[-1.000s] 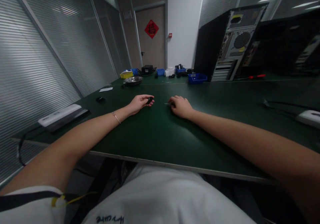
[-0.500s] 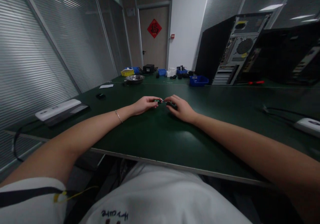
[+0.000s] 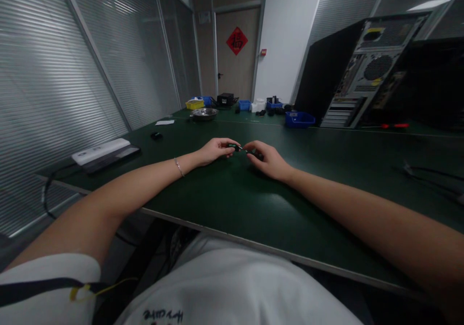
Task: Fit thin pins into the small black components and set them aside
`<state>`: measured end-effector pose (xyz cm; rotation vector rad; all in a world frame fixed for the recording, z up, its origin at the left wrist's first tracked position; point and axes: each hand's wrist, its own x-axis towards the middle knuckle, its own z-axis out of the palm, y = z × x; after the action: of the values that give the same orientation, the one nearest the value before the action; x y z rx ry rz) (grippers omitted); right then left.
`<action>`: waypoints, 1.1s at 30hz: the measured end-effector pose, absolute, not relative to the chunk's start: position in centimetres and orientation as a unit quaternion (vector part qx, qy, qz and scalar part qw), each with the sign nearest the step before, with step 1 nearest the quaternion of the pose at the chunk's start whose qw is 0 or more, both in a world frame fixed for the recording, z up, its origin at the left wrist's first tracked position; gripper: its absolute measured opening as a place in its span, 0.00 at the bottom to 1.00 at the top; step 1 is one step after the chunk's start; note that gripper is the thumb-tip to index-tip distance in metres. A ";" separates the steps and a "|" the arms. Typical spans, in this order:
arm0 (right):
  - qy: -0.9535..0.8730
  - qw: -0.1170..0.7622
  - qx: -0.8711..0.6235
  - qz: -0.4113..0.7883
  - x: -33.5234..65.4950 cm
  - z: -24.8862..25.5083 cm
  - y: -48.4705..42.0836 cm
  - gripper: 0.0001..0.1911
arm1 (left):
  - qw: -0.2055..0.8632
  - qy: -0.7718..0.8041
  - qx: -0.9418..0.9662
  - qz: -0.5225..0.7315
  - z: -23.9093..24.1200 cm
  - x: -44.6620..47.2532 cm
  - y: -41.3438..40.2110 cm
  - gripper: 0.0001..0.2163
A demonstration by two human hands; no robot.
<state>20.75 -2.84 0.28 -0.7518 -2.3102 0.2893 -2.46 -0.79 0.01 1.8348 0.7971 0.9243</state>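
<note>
Over the green table, my left hand [image 3: 214,151] is closed in a pinch on a small black-and-green part [image 3: 234,147], perhaps a little circuit board; its details are too small to tell. My right hand [image 3: 271,161] is curled round the dark handle of a screwdriver [image 3: 255,155]. The thin metal shaft points left and its tip meets or nearly meets the small part; contact cannot be made out. Part of the handle is hidden by my right fingers. Both hands are near each other, low over the tabletop.
A small black object [image 3: 156,135] and a white-and-grey device [image 3: 103,155] lie on the left. Farther back stand a metal bowl [image 3: 204,115], a yellow bin [image 3: 195,105] and a blue bin [image 3: 299,120]. A computer tower [image 3: 337,69] stands at the back right.
The view has turned slightly left, so the scene sits farther right. The small part looks slightly turned in my left fingers. Both hands keep their hold.
</note>
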 end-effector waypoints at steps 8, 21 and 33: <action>-0.878 0.354 -0.288 0.147 20.7 0.2 -2.4 0.13 | 0.423 0.331 0.761 0.364 0.2 -2.5 -0.9 0.16; -0.873 0.369 -0.276 0.161 20.6 0.5 -2.9 0.13 | 0.383 0.347 0.766 0.383 1.0 -2.4 -1.3 0.15; -0.866 0.375 -0.266 0.196 20.6 0.2 -2.5 0.13 | 0.370 0.335 0.776 0.385 0.9 -2.0 -1.6 0.15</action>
<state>20.63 -2.55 0.17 -0.6803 -2.2172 0.5029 -2.04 -1.58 0.91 1.9918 0.8607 0.9883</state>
